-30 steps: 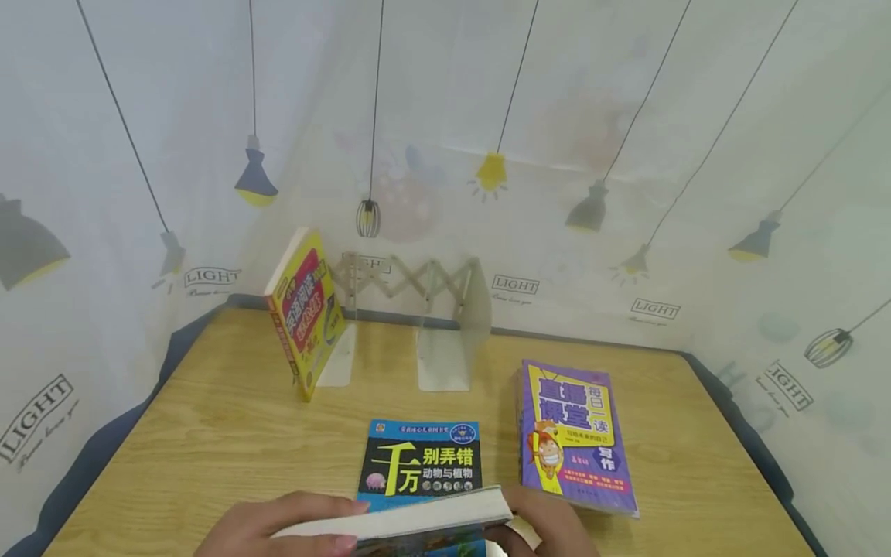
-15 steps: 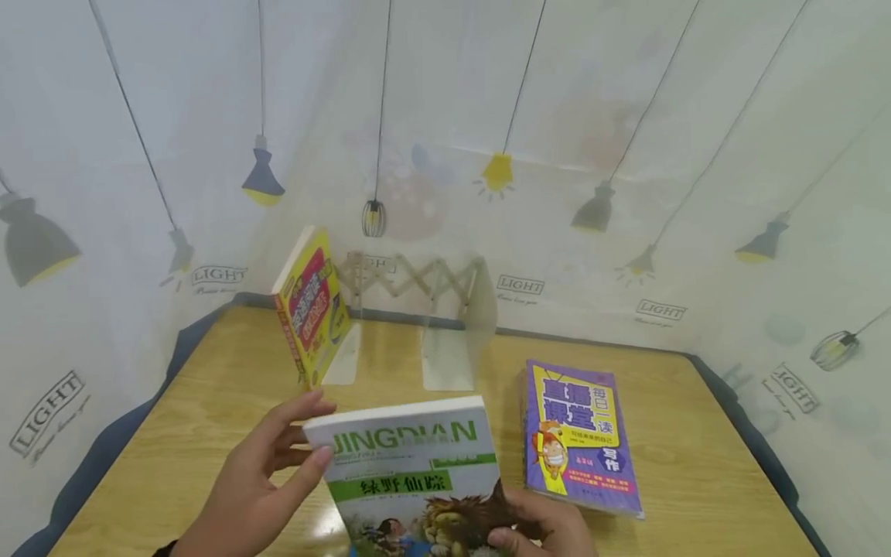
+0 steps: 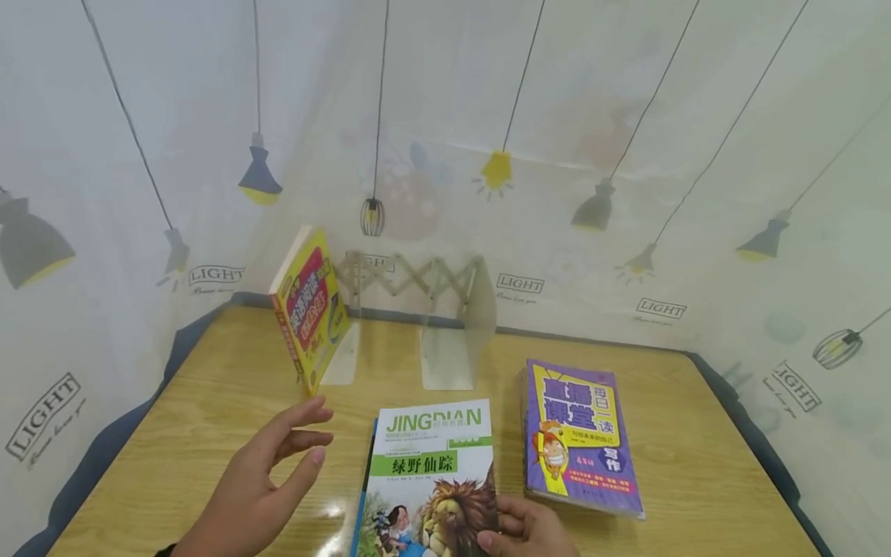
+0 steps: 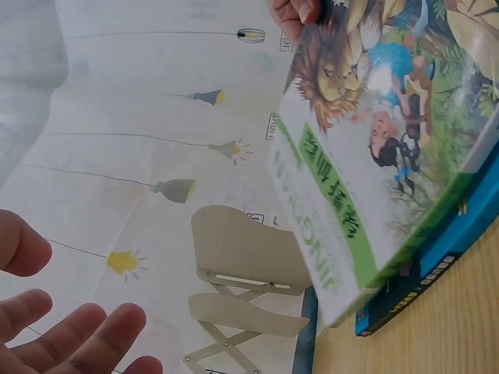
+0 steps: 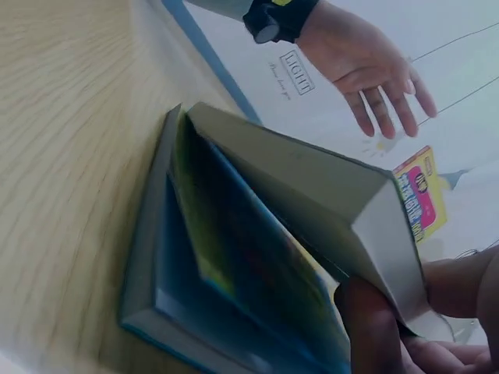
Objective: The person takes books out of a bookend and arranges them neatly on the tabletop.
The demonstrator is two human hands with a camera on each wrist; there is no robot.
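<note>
A white-and-green paperback [image 3: 425, 480] with a lion and a child on its cover lies over a blue-edged book [image 4: 425, 273]. My right hand [image 3: 532, 530] grips the paperback's right edge, thumb on top. From the right wrist view, the paperback [image 5: 304, 171] is tilted up off the blue book [image 5: 210, 335], with a dark blue-and-green leaf [image 5: 242, 226] in the gap. My left hand [image 3: 261, 476] holds nothing; its fingers are spread just left of the paperback. That hand [image 5: 366, 66] also appears beyond the books in the right wrist view.
A yellow book [image 3: 313, 321] stands upright at the back left against an expandable bookend [image 3: 448, 363] with metal plates. To the right lies a purple-and-yellow book [image 3: 578, 441] on a stack. A lamp-printed curtain [image 3: 445, 100] encloses the wooden table [image 3: 174, 449].
The paperback has turned from spine-edge view to cover up and come down over the blue book. My left hand has let go of its left edge; the right hand still grips it.
</note>
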